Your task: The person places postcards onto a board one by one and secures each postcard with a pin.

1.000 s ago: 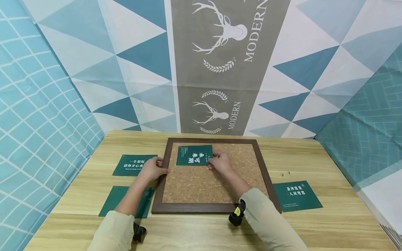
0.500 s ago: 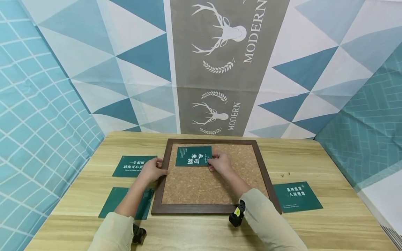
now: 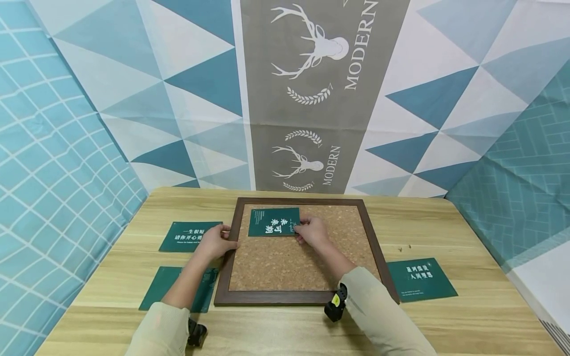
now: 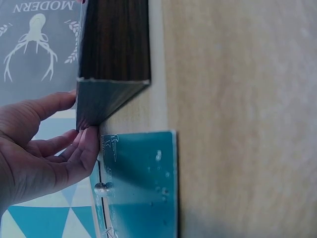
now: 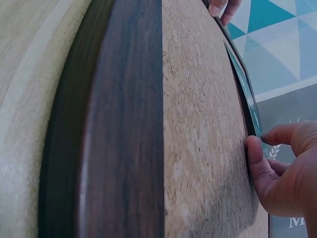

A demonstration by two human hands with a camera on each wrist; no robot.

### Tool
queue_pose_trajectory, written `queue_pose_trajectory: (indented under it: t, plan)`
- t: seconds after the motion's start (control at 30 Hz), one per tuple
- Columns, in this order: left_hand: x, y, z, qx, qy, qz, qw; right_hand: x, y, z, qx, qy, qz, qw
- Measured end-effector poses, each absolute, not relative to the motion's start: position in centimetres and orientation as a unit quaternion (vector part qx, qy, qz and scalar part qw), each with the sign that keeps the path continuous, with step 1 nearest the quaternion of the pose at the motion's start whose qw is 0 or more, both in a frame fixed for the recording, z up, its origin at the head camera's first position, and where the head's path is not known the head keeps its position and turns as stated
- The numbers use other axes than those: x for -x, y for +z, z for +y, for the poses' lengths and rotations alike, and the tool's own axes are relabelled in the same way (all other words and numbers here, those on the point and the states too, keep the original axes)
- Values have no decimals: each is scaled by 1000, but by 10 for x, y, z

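Observation:
A cork board (image 3: 267, 267) in a dark brown wooden frame lies on the table. My left hand (image 3: 216, 241) grips the frame's left side, thumb at the edge and fingers against the outer side; the left wrist view shows this hold on the frame (image 4: 115, 39) closely. Over the board's upper left part is a dark green postcard (image 3: 272, 221) with white characters turned sideways. My right hand (image 3: 314, 231) pinches its right edge between thumb and fingers. In the right wrist view the postcard (image 5: 242, 87) appears edge-on, with a dark gap under it, close over the cork.
Left of the board lie two more green postcards, an upper one (image 3: 178, 236) and a lower one (image 3: 161, 287), both partly covered by my left arm. Another postcard (image 3: 423, 279) touches the frame's right side. Small dark bits (image 3: 404, 247) lie above it. A patterned cloth (image 3: 213, 99) hangs behind the table.
The postcard in my right hand has edged very slightly left over the board. Both hands keep their holds, and the other postcards stay where they were.

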State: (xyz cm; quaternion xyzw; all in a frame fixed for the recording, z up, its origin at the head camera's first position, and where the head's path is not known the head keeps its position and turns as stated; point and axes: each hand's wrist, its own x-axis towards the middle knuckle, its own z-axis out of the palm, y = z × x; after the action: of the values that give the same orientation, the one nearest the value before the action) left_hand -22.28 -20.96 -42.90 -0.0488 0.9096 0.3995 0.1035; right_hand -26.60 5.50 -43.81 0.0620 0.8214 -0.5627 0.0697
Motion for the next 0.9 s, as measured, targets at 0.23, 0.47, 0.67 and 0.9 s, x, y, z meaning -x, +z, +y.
queue_pose_trajectory:
  t: [0.23,0.47,0.67,0.9]
  plan:
    - [223,-427,-208,46,397,911,104,264,-437,56,-64,-555,827,63]
    - [224,-428,-208,49,392,913,101,265,-438,59,-67,-562,823,51]
    - [225,-427,-208,47,391,913,102,264,-435,65,-70,-546,834,35]
    - [224,-427,-208,48,391,914,103,264,-428,75,-63,-509,858,-3]
